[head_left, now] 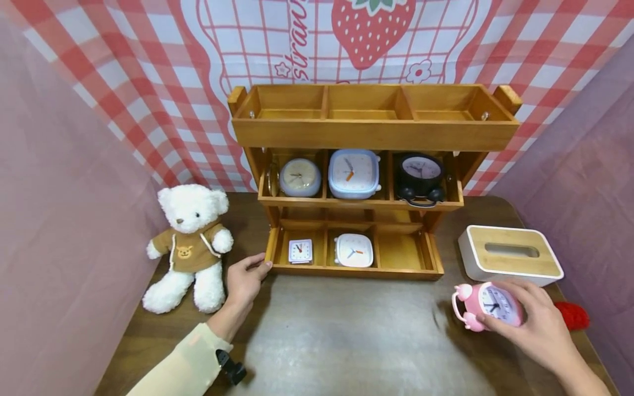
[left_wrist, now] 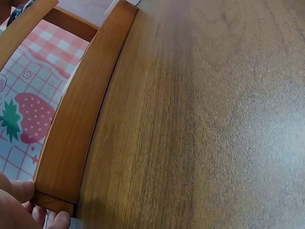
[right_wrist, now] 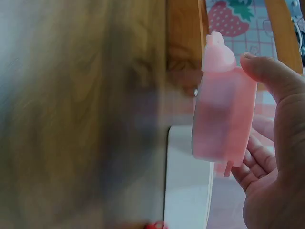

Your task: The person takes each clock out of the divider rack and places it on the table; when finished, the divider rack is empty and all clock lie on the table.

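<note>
My right hand (head_left: 537,324) holds a pink twin-bell alarm clock (head_left: 499,306) above the table, front right, its bells and handle pointing left. In the right wrist view, the thumb lies at one edge of the clock (right_wrist: 224,114) and the fingers at another. At the left end of a three-tier wooden shelf (head_left: 376,135), my left hand (head_left: 245,279) grips the front corner of the bottom tray (head_left: 356,271). That tray bears a small square clock (head_left: 300,251) on the left and a white clock (head_left: 354,250) in the middle; its right compartment is bare.
On the middle tier stand a round grey-blue clock (head_left: 300,177), a blue square clock (head_left: 354,173) and a black twin-bell clock (head_left: 420,177). A white teddy bear (head_left: 190,247) sits at left. A wood-topped tissue box (head_left: 510,253) and a red fuzzy thing (head_left: 572,316) are at right.
</note>
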`<state>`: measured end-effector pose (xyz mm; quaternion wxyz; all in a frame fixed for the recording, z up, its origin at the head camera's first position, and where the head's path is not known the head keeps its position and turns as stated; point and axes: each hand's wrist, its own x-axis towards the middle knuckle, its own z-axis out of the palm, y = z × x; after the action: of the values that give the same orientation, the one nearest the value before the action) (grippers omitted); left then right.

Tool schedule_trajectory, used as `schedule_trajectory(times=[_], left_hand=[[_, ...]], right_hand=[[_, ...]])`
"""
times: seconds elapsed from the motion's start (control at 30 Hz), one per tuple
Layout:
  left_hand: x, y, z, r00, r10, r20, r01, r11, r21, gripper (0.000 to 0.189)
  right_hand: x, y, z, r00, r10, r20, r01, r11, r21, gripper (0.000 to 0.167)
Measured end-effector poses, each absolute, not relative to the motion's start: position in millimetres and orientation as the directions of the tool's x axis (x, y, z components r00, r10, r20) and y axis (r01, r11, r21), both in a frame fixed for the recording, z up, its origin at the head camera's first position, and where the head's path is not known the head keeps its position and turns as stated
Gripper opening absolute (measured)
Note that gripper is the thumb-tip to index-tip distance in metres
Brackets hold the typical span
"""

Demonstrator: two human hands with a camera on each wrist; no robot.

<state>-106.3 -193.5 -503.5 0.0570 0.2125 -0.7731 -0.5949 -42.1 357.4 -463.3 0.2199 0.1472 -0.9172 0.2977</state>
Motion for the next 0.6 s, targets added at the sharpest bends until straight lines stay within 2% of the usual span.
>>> schedule_trajectory(times=[0.23,0.6], left_hand=[[-109,-196,-508,-0.906,-0.393,-0.159,-0.248,0.186,0.951,0.033],[-113,-196,-510,-0.939,-0.288,-0.186,-0.207,0.043,0.977,0.048]], right_hand=[[-26,375,-472,-0.863,-0.158,0.480,-0.402,0.790,-0.462,0.077],[-9,383,-484,-0.879,-0.163,0.448,-0.387,0.793,-0.470,0.073]])
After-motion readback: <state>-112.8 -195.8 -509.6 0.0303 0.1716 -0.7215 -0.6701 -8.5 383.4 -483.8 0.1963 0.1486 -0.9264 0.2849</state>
